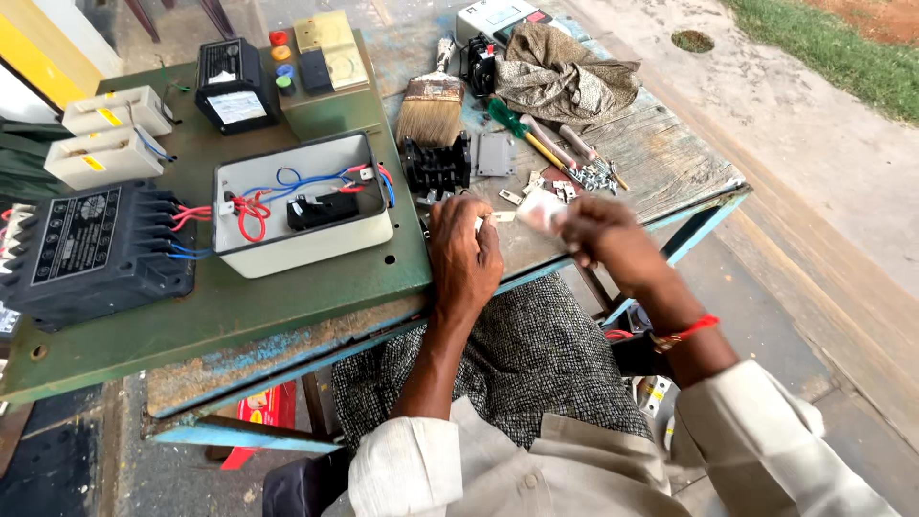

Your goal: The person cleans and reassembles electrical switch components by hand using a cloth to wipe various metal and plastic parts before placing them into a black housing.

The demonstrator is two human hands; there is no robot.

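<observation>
The right hand (598, 235) pinches a small pale part (543, 209), blurred, between thumb and fingertips, held just above the table edge (704, 213). Its wrist bends inward, and a red thread circles the forearm. The left hand (462, 254) lies knuckles up at the table edge, fingers curled shut; whether it holds anything cannot be told. Both forearms reach forward from rolled pale sleeves. Left of the left hand sits an open white box (302, 206) with red and blue wires. Beyond the hands lie a black block (437, 168), a brush (431, 105), a screwdriver (522, 134) and a cloth (565, 77).
</observation>
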